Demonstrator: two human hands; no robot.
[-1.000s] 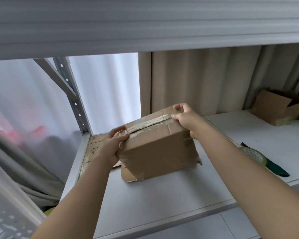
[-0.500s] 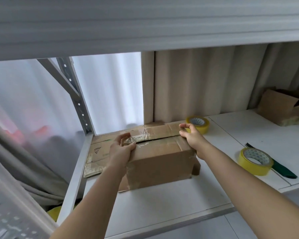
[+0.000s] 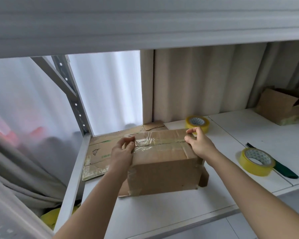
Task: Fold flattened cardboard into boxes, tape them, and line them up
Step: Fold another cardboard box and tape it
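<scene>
A: What lies along the white shelf [image 3: 162, 209]?
B: Flattened brown cardboard [image 3: 100, 152] leftmost, bare shelf in front.
A: And the grip?
B: Left hand [image 3: 122, 150] and right hand [image 3: 198, 141] clasp the taped brown cardboard box [image 3: 164, 163] ends; yellow tape roll [image 3: 256, 161] sits rightward, apart.

brown cardboard box [image 3: 164, 168], yellow tape rolls [image 3: 256, 161], white shelf [image 3: 162, 209]

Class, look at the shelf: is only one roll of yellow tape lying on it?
No. Two lie there: one tape roll behind the box, another tape roll to its right.
</scene>
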